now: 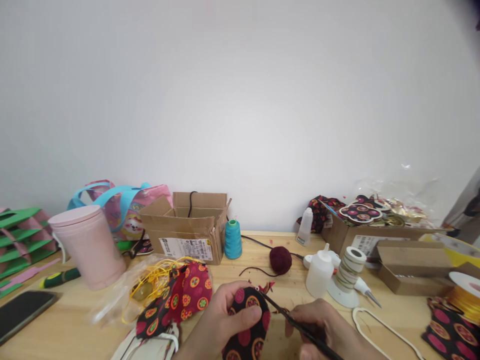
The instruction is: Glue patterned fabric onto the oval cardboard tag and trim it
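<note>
My left hand is closed on a rounded black fabric piece with magenta and orange circles, thumb across its front. In my right hand is a slim black pointed tool; I cannot make out whether it is tweezers or scissors. Its tip meets the upper right edge of the fabric piece. Small patterned fabric scraps lie just behind that tip. A ball of dark red yarn sits farther back on the wooden table.
Left: patterned cloth, yellow cord, pink canister, phone, open cardboard box, teal thread cone. Right: squeeze bottle, ribbon spool, hot glue gun, filled box, small carton.
</note>
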Demonstrator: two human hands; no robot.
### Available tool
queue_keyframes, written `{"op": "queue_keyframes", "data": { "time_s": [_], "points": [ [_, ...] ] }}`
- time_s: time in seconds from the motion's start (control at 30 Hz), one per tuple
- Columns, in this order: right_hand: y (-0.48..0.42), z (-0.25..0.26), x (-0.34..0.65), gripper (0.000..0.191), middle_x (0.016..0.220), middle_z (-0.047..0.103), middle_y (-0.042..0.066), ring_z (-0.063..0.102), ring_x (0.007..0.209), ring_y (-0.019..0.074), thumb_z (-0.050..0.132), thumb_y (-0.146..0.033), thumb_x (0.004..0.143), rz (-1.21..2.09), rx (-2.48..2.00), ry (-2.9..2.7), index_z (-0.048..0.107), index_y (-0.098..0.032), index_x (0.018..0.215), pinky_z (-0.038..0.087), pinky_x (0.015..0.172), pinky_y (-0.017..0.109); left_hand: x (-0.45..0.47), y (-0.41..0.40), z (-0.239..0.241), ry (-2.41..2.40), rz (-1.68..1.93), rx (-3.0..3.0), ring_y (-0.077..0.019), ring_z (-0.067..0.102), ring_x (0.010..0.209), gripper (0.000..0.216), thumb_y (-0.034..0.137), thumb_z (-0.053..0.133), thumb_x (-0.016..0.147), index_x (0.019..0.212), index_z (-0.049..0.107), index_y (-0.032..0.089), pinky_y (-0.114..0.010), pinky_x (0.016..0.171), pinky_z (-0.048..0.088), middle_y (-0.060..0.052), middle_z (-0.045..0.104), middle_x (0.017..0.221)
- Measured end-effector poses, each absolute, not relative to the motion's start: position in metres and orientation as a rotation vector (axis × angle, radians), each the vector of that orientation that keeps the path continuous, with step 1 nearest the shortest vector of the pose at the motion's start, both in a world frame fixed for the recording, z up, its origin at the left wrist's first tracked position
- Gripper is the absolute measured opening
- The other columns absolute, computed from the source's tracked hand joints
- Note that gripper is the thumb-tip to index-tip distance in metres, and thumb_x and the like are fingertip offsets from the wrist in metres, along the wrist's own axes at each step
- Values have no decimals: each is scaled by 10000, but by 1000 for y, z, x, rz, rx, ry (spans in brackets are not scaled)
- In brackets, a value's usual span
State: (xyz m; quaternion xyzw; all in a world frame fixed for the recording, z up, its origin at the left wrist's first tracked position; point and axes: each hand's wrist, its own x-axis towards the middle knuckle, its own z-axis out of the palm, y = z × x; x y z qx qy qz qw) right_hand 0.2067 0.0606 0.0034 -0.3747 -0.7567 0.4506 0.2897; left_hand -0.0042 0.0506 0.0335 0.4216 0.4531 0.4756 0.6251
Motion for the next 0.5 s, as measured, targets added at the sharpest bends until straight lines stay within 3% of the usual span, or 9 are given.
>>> {"op": "queue_keyframes", "data": {
  "time_s": [0.23,0.5],
  "points": [
    [67,24,202,630,545,338,-56,272,480,76,531,-698,555,1582,-789,-1966,605,-125,807,216,419,200,-7,55,29,960,1040,1063,-127,556,555,289,356,714,533,691,586,150,-225,522,409,-10,625,596],
    [71,16,205,674,535,364,-50,283,472,77,499,-737,529,1584,-785,-2030,614,-122,782,200,413,198,-8,56,27,976,1016,1123,-142,567,544,289,372,694,556,695,574,149,-240,515,413,-23,643,589]
  ]
}}
